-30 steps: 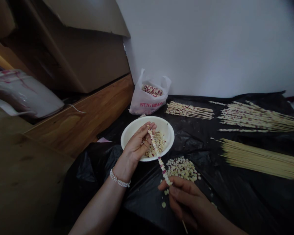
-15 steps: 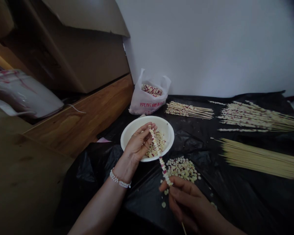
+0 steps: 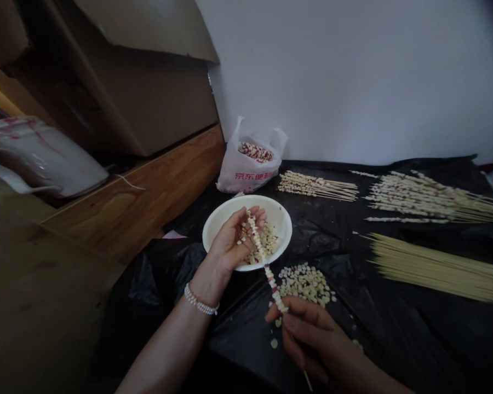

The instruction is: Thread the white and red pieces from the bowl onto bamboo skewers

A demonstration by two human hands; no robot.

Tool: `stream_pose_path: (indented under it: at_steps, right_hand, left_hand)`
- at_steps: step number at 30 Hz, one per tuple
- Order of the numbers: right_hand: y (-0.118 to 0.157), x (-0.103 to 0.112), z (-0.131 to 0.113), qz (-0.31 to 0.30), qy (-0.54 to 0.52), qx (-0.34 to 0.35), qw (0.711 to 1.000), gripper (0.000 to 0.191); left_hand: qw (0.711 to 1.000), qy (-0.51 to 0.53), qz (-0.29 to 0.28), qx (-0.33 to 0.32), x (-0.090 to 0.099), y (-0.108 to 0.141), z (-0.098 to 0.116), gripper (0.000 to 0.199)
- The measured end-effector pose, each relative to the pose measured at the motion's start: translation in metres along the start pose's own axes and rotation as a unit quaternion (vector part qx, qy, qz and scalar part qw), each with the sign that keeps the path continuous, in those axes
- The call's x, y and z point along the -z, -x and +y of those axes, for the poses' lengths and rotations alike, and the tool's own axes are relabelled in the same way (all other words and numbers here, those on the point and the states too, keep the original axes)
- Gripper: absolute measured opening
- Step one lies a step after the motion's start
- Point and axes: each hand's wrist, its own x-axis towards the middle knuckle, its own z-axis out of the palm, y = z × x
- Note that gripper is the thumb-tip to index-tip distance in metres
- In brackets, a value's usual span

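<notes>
My right hand (image 3: pixel 312 334) pinches a thin stick threaded with small cream and dark red pieces (image 3: pixel 270 276); the bare end of the stick points down below my fingers. Its upper end reaches over my left hand (image 3: pixel 234 238), which is palm up above the white bowl (image 3: pixel 209 227). A few loose pieces rest in that palm, and the fingers are spread a little. Inside the bowl lie more pieces (image 3: pixel 271 238). Beside the bowl, a heap of similar pieces (image 3: pixel 306 282) sits on black plastic sheeting (image 3: pixel 242 323).
Behind the bowl stands a white plastic bag (image 3: pixel 248 172) of pieces. Threaded sticks (image 3: pixel 312 185) lie to its right, with a larger bundle (image 3: pixel 419 197) farther right and bare sticks (image 3: pixel 435 268) nearer. At left are a cardboard box (image 3: pixel 148 98) and a white pail (image 3: pixel 45 156).
The fingers of my left hand have opened and spread, showing loose pieces in the palm. The threaded stick's upper end has shifted slightly left.
</notes>
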Motion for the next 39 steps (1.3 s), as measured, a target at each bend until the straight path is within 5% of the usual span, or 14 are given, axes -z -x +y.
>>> stream_pose_path:
  at_steps: [22, 25, 31, 39]
  right_hand:
    - [0.000, -0.002, 0.002, 0.001, -0.005, 0.013, 1.000, 0.033]
    - [0.001, -0.001, 0.000, 0.022, -0.010, 0.009, 1.000, 0.030]
    - [0.003, -0.001, -0.002, 0.044, -0.020, -0.003, 0.999, 0.032]
    - [0.003, -0.003, -0.005, 0.030, -0.019, -0.005, 0.999, 0.036]
  left_hand:
    - [0.997, -0.070, 0.005, 0.027, -0.006, 0.006, -0.002, 0.014]
    - [0.998, -0.056, -0.026, 0.007, -0.001, 0.002, -0.002, 0.025]
    - [0.994, -0.097, -0.038, -0.012, 0.012, -0.008, -0.002, 0.083]
    - [0.995, -0.087, -0.005, -0.039, 0.018, -0.015, -0.001, 0.058]
